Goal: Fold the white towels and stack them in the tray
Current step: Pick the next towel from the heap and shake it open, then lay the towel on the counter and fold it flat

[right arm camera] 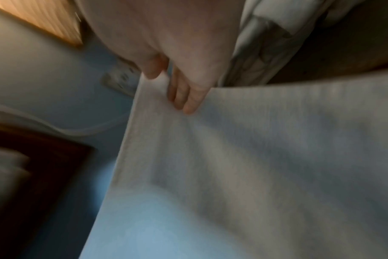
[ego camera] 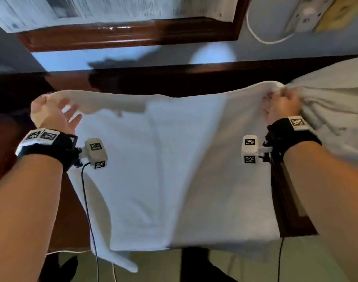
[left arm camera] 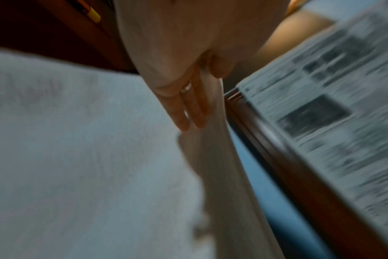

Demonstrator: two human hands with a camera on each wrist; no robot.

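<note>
A white towel (ego camera: 174,159) lies spread across the dark table (ego camera: 174,82), its near end hanging over the front edge. My left hand (ego camera: 58,106) pinches the towel's far left corner between thumb and fingers and lifts it slightly. In the left wrist view, that hand (left arm camera: 202,98) has the towel (left arm camera: 78,157) edge running between thumb and straight fingers. My right hand (ego camera: 283,102) grips the far right corner. In the right wrist view, the hand (right arm camera: 169,91) holds the towel (right arm camera: 255,157) with the thumb on one side and the fingers on the other. The wooden tray (ego camera: 113,35) sits beyond.
The tray is lined with newspaper (ego camera: 92,9). A crumpled pile of white towels (ego camera: 336,94) lies on the right, touching my right hand. A white power strip (ego camera: 308,15) and its cable (ego camera: 255,31) lie at the far right. A black wire hangs from each wrist.
</note>
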